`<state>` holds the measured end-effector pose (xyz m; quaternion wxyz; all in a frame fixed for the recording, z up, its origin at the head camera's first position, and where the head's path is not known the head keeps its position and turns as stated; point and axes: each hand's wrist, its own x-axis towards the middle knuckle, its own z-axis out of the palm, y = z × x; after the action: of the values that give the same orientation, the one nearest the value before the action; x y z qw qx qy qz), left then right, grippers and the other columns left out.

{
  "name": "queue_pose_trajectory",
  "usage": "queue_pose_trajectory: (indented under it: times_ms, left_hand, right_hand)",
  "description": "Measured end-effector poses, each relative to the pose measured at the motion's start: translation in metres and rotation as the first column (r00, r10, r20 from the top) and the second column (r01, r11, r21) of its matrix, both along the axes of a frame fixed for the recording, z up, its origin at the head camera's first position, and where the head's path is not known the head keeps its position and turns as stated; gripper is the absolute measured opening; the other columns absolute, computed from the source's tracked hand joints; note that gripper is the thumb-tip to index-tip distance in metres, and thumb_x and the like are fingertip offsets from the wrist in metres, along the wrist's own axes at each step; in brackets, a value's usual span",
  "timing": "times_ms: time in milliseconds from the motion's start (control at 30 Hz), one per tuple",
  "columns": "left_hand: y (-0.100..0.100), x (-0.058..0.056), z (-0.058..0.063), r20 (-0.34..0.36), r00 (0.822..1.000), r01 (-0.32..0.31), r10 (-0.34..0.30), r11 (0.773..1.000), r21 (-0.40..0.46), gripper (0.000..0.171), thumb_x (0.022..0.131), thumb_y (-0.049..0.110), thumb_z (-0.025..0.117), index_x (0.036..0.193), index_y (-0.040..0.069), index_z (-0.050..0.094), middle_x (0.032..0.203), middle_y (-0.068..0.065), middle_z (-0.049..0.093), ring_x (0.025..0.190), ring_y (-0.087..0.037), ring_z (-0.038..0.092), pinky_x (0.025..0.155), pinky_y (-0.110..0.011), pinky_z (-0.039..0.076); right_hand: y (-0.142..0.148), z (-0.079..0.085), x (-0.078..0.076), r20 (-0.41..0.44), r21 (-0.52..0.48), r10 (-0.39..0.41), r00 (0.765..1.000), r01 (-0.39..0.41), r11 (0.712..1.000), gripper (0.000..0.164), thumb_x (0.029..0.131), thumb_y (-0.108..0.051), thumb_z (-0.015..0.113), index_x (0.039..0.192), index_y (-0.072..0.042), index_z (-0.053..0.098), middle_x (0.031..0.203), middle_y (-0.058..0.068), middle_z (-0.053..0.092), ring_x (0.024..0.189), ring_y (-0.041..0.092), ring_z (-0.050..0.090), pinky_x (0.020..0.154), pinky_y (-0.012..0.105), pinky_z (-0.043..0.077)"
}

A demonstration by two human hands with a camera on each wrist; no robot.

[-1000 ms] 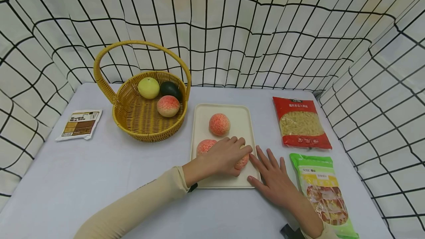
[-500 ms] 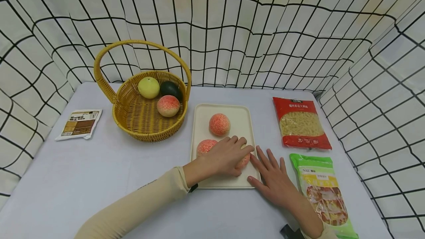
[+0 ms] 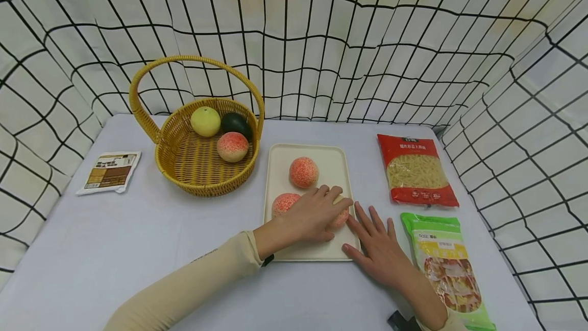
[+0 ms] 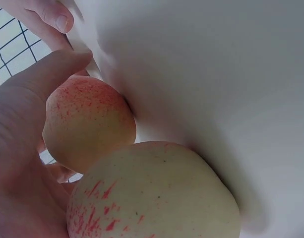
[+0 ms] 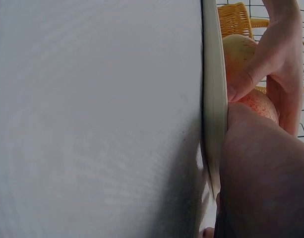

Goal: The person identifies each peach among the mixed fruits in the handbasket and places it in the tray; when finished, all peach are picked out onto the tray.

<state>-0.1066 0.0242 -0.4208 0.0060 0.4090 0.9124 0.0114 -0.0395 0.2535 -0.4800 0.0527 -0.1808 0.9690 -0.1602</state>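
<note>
My left hand reaches over the cream tray and holds a pink-red and pale peach near its right edge. In the left wrist view, the thumb and fingers curl round this peach, while another peach sits nearer the camera. Two other peaches are on the tray: one at the back and one partly hidden by the left hand. With fingers spread, my right hand rests at the tray's right side. The right wrist view shows it against the tray's rim.
A yellow wicker basket at the back left contains a yellow-green fruit, a dark green avocado-like fruit and a peach. Left of it lies a small packet. Red pasta and green food bags lie right.
The left hand's fingers and the peach in them have shifted slightly to the right, toward the right hand. The right hand stays in place.
</note>
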Motion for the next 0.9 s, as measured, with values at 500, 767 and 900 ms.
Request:
queue_pose_trajectory:
  times_ms: [500, 767, 900]
  left_hand:
    - [0.0000, -0.0025, -0.0006, -0.008, 0.997, -0.080, 0.081, 0.996, 0.030, 0.077, 0.088, 0.046, 0.084, 0.153, 0.024, 0.047, 0.144, -0.006, 0.058, 0.125, -0.027, 0.061, 0.113, -0.041, 0.050]
    - [0.0007, -0.0042, -0.0004, -0.063, 0.990, -0.128, 0.129, 0.992, 0.017, 0.076, 0.092, 0.052, 0.077, 0.153, 0.016, 0.051, 0.137, -0.005, 0.064, 0.122, -0.025, 0.063, 0.110, -0.040, 0.051]
    - [0.0007, -0.0049, -0.0018, -0.058, 0.988, -0.144, 0.144, 0.990, 0.008, 0.081, 0.091, 0.054, 0.078, 0.155, 0.015, 0.047, 0.137, -0.005, 0.064, 0.122, -0.025, 0.063, 0.110, -0.040, 0.051]
  right_hand:
    - [0.0004, -0.0008, -0.0006, 0.016, 0.005, -0.016, 1.000, 0.016, 1.000, 0.076, 0.101, -0.062, 0.058, 0.167, -0.030, 0.037, 0.181, 0.001, 0.018, 0.167, 0.042, 0.014, 0.122, 0.084, 0.010]
    - [0.0000, -0.0010, -0.0013, 0.029, 0.004, -0.016, 0.999, 0.016, 1.000, 0.076, 0.101, -0.062, 0.059, 0.167, -0.035, 0.035, 0.181, -0.001, 0.016, 0.168, 0.041, 0.013, 0.122, 0.084, 0.009]
    - [-0.0004, -0.0016, -0.0013, 0.019, 0.003, -0.015, 1.000, 0.015, 1.000, 0.076, 0.101, -0.062, 0.059, 0.167, -0.033, 0.036, 0.181, 0.000, 0.018, 0.167, 0.042, 0.014, 0.122, 0.084, 0.010]
